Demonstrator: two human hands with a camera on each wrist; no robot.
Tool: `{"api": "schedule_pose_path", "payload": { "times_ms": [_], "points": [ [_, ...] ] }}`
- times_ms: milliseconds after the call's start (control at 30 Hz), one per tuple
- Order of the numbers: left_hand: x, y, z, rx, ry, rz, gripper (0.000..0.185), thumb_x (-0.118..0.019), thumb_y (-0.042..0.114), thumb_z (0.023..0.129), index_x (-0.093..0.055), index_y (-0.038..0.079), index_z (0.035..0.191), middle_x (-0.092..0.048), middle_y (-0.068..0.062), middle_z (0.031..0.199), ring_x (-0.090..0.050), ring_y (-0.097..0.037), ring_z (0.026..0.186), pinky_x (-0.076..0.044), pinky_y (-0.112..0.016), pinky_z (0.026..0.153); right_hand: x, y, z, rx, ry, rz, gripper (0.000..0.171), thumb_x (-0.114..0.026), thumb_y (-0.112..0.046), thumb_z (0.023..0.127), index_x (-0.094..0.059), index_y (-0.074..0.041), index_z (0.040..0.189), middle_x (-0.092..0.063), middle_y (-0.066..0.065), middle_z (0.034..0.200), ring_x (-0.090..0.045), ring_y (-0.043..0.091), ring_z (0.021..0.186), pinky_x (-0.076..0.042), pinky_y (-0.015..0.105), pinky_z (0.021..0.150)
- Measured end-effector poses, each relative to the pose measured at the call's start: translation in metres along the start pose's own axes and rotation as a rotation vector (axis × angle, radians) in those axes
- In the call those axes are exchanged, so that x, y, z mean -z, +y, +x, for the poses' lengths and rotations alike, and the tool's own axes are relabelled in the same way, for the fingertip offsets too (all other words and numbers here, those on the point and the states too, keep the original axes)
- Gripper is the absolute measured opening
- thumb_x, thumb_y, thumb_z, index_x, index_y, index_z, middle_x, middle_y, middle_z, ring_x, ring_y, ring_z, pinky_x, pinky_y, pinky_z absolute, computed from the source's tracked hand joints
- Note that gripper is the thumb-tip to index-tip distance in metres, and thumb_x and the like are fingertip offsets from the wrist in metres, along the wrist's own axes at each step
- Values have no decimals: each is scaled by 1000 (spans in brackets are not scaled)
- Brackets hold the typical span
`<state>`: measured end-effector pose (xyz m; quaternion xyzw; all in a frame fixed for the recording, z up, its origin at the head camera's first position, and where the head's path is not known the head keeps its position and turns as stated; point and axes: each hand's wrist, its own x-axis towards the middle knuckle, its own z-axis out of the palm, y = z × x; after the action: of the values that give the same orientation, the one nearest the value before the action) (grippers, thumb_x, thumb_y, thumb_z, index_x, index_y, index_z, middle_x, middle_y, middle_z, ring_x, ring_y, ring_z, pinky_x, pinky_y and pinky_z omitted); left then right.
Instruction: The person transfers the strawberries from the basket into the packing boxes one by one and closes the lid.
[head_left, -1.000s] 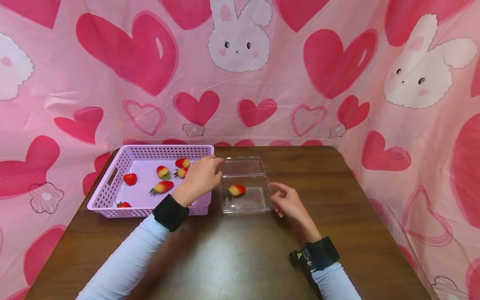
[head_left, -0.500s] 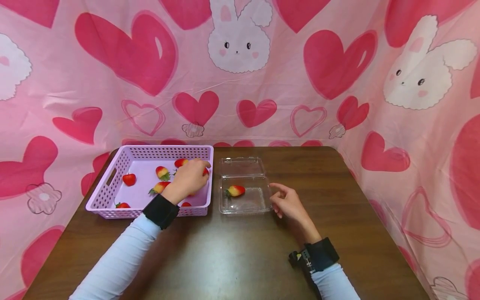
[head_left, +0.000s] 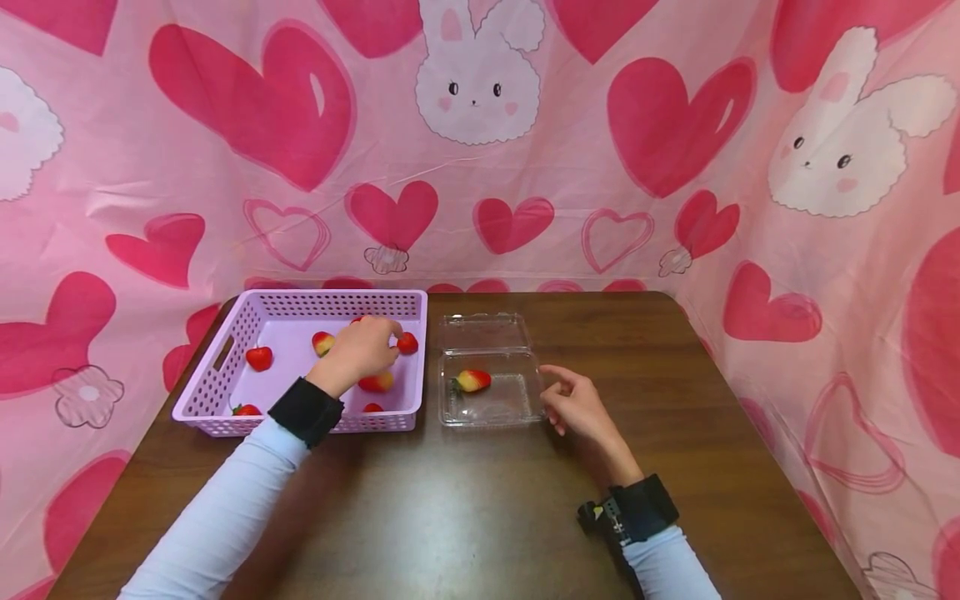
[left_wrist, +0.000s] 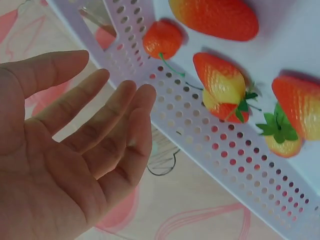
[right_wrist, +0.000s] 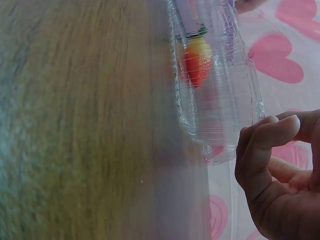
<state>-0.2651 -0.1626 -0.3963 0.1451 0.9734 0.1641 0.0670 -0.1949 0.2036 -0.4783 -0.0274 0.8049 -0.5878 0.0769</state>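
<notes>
The work looks barely begun. One strawberry [head_left: 472,381] lies on its side in the clear box [head_left: 517,404], toward its left wall, and the rest of the box floor is bare. The other fruit sits scattered in the basket [head_left: 292,333], just left of the box, so nearly all of it appears left to deal with. The lid [head_left: 483,333] lies open behind the box, and closing it, if that is wanted, is not yet done.

The left hand [head_left: 362,346] is over the basket, its thumb apart and its fingers loosely bent; the left wrist view shows nothing in the palm or between the fingers. A red fruit [head_left: 407,342] lies just beside its fingertips in the head view. The right hand [head_left: 581,407] is at the box's right edge with its fingers bent, and I cannot tell whether they pinch the plastic or only rest against it.

In the head view the left hand covers part of the basket, and the front wall hides most of another fruit [head_left: 372,408], so no full count is possible. The right wrist view is blurred over the table [right_wrist: 100,125].
</notes>
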Motion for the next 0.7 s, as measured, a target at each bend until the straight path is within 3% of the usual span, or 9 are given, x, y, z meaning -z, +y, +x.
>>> {"api": "schedule_pose_path", "payload": {
  "times_ms": [300,700],
  "points": [
    [3,-9,4,12,-62,37,36,-71,12,92,-74,3,126,-69,-23,122,-62,-39,105,-54,-56,82,-1,-2,0,9,2,11,50,-60,5,96,-54,4,146,-58,8,68,-49,17,46,-47,28,43],
    [3,-13,7,77,-217,10,43,-83,18,86,-73,4,126,-67,-16,109,-61,-33,97,-54,-47,78,-1,-3,0,7,-2,33,51,-62,4,97,-53,4,147,-57,9,68,-49,17,46,-46,28,42]
  ]
}}
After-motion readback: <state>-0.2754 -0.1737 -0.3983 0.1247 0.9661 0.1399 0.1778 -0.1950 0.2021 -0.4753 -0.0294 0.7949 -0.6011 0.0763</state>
